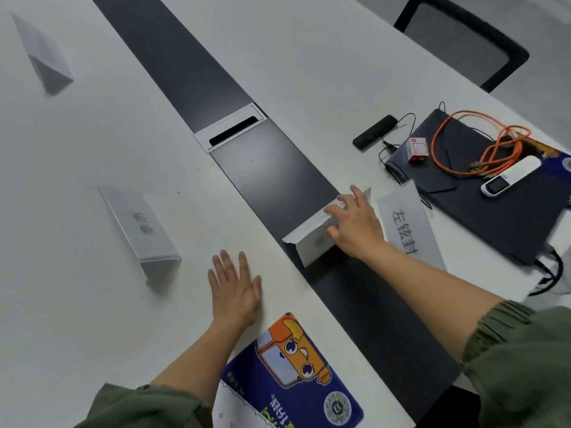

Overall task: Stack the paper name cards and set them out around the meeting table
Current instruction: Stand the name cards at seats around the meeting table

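A matte charcoal strip runs lengthwise down the smooth white tabletop, and everything here sits off it. Straddling the strip's right edge stands a folded name card – stiff white paper creased into a tent, its ridge along the top. The right hand comes down over it, fingers spread across the ridge and thumb against the near face, so the grip appears closed on the card, though motion blur softens the fingertips. Just right of the strip, beside that hand, a flat name card lies unfolded with bold black characters printed on it.

Left of the strip, the left hand rests palm down on the bare surface, fingers straight and slightly fanned, its grip open and holding nothing. Farther left stands a second tent card with faint grey print, and well beyond it, towards the far corner, a third tent card, blank on the side that shows.

Set into the strip is a cable hatch with a white rectangular frame. Near the strip's close end lies a glossy blue mat with an orange cartoon figure. Right of the strip sits a dark fabric sleeve bearing a looped orange cable, a rounded white device and a small red-and-white box – with a slim black bar beside it
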The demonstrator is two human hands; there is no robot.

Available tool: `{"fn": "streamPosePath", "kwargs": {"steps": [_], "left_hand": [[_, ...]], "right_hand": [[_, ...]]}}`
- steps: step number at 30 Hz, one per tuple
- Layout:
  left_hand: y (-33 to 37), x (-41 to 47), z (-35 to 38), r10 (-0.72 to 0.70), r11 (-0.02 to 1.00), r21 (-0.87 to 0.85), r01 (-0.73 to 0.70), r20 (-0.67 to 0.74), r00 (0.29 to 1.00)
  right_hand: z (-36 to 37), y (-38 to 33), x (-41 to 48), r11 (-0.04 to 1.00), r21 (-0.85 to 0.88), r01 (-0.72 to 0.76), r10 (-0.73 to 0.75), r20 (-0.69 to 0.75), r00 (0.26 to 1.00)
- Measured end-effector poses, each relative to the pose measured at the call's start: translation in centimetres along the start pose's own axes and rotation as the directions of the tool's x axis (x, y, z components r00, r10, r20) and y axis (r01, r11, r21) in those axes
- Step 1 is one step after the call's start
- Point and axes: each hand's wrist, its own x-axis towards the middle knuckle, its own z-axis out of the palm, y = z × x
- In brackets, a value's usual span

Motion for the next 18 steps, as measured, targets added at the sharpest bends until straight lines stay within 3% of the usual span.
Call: {"fn": "streamPosePath", "kwargs": {"steps": [7,12,15,18], "left_hand": [[-0.4,0.0,0.5,0.000,1.000,0.011,0.000,0.018,1.000],[-0.6,0.1,0.5,0.000,1.000,-0.004,0.000,0.017,1.000],[-0.5,0.0,0.3,-0.018,1.000,0.014,0.017,0.014,1.000],[-0.5,0.7,-0.5,0.006,1.000,0.009,-0.005,-0.035,0.999]], "right_hand": [[0.5,-1.7,2.4,1.000,-0.007,-0.027,0.026,-0.048,0.998],[-0.3,-1.5,1.9,0.998,0.064,0.015,-0.016,0.018,1.000],[-1.5,1.0,-0.1,0.985,0.173,-0.015,0.048,-0.191,0.980],[-2.5,5.2,-2.7,0.951,0.197,-0.237,0.294,-0.354,0.888]]}}
